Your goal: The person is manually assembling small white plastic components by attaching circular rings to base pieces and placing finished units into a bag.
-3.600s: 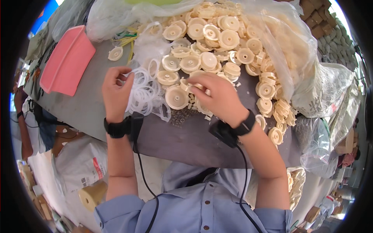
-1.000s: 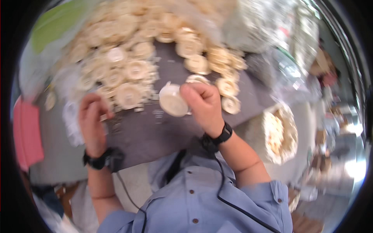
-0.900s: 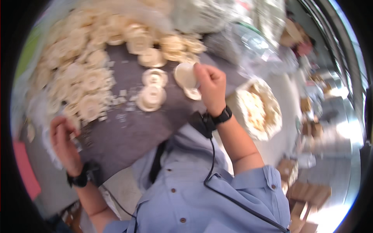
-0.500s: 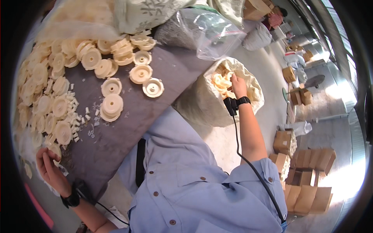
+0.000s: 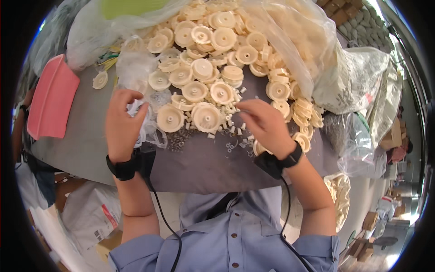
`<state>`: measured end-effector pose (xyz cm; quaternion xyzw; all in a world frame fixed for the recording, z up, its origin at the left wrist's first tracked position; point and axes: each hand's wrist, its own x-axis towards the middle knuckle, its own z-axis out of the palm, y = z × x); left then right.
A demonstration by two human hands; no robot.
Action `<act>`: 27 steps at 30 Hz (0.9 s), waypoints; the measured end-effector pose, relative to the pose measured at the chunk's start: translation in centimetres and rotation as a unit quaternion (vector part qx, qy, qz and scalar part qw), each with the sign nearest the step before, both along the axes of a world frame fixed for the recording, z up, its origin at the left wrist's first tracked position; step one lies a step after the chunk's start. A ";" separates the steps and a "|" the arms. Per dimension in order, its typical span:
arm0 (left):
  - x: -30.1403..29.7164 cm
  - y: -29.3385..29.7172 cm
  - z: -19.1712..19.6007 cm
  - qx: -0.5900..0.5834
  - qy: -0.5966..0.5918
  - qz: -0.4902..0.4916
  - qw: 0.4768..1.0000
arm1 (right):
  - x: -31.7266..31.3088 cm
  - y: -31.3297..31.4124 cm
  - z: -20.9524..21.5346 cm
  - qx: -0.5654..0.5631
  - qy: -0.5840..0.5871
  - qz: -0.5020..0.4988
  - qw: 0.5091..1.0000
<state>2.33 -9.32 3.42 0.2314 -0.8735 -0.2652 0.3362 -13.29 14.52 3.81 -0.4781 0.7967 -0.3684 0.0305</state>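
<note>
A heap of cream plastic wheels (image 5: 213,59) covers the far half of a grey table (image 5: 199,163). My left hand (image 5: 122,124) rests at a crumpled clear plastic bag (image 5: 147,129), fingers curled over its edge. My right hand (image 5: 265,124) lies on the table with its fingertips pinched among small white plastic spacers (image 5: 231,122) beside two large wheels (image 5: 206,117). Whether a spacer is between the fingers is too small to tell. A patch of small metal washers (image 5: 179,138) lies between the hands. Both wrists wear black bands with cables.
A pink tray (image 5: 52,104) lies at the table's left. Clear bags of wheels (image 5: 290,41) and a woven sack (image 5: 358,81) crowd the right side. Below the table's right edge stands an open sack of wheels (image 5: 340,195). Another person's arm (image 5: 20,127) shows at far left.
The view swung back from the sack on the right to the table. My right hand left that sack and now rests among the spacers; my left hand sits at the plastic bag.
</note>
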 end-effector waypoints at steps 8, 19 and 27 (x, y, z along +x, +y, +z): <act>0.4 -0.6 0.3 0.035 -0.040 0.046 0.998 | -3.4 -12.6 -2.6 0.016 0.170 0.075 0.982; 1.3 -1.6 -0.2 0.071 -0.078 0.052 0.993 | -1.8 -13.0 0.3 -0.005 0.008 0.059 0.998; 2.3 -0.7 -0.5 0.025 -0.118 -0.012 0.993 | 2.6 -4.3 0.6 -0.172 -0.494 -0.030 0.852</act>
